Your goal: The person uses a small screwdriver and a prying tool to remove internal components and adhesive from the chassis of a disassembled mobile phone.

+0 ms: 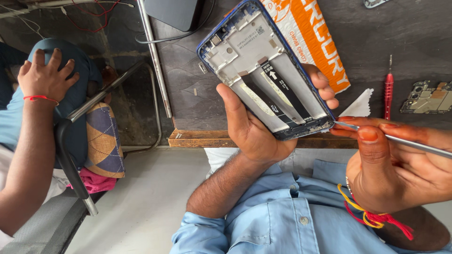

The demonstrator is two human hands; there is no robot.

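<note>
My left hand [249,134] grips an opened phone frame [263,70] with a blue rim, white inner plate and black flex strips, held tilted above the table edge. My right hand [391,164] pinches a thin metal tool [400,141] between thumb and fingers. Its tip touches the frame's lower right corner. A red and yellow thread circles my right wrist.
On the dark table [188,94] lie a red screwdriver [388,91], a circuit board [426,98], a white cloth [361,108], an orange and white package [310,37] and a dark box [172,11]. Another person sits at left, with a hand [47,77] on a knee.
</note>
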